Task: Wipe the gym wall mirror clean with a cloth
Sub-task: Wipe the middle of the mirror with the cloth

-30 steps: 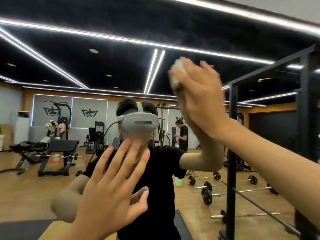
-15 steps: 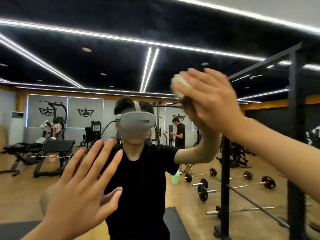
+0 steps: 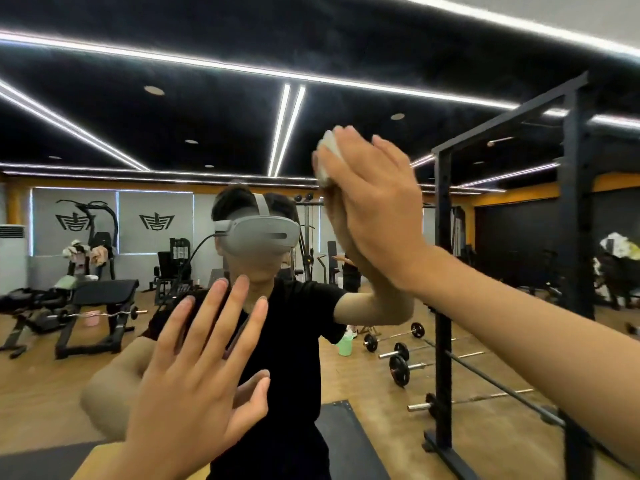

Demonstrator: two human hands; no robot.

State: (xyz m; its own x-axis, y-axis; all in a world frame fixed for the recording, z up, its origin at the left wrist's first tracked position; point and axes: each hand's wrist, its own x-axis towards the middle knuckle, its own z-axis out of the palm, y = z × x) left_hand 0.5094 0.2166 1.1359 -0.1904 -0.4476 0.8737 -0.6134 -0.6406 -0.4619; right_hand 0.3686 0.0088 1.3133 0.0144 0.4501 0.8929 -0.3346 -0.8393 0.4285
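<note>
Firstly, the left hand (image 3: 194,386) is nearest, low in the view, with straight fingers spread wide and holding nothing. It seems to lean on the glass, probably to steady the body while the other arm reaches up. Higher and to the right, the right hand (image 3: 374,209) lies flat, its fingers straight and close together, and presses the small crumpled whitish cloth (image 3: 327,157) against the large gym wall mirror (image 3: 173,116). The cloth shows only at the fingertips; the rest is hidden under the palm. A flat palm gives, I think, even pressure for wiping. Farther, in the reflection, stand a black padded weight bench (image 3: 104,292), a small green bucket (image 3: 345,346) and barbells with black plates (image 3: 398,355) on the wooden floor.
</note>
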